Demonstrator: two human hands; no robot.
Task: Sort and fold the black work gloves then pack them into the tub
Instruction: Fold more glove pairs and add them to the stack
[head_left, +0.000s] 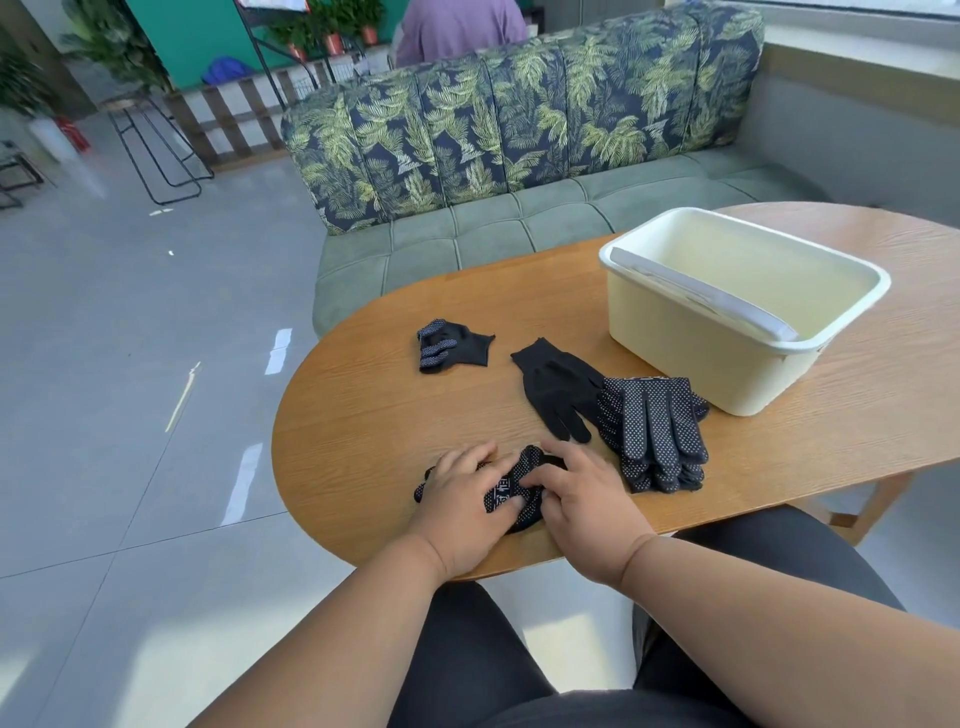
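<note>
Dark trousers and two bare forearms fill the bottom of the view, reaching to the near edge of the wooden table (363, 410). Both hands work one dotted glove (511, 493) there: the left hand (462, 499) lies over its left part with the thumb on the printed band, and the right hand (582, 499) has its fingers curled onto the bundle, pinching the fabric. How tightly the left fingers close is hard to tell, since the glove hides under the palm.

The bundle sits just beside the table edge, so a loose fold could spring open or slip off toward the lap once the hands let go. Soft knit holds no crease by itself, and the rubbery dots probably catch on each other and skew the fold.

Beyond lie a plain black glove (556, 389), flat and matte, touching a stack of dotted gloves (654, 431) with fingers pointing toward the person. One folded glove (452, 345) rests well apart, to the far left. The cream plastic tub (649, 332), rectangular with rounded corners and a pale handle laid across its rim, looks empty inside; nothing is packed yet.
</note>
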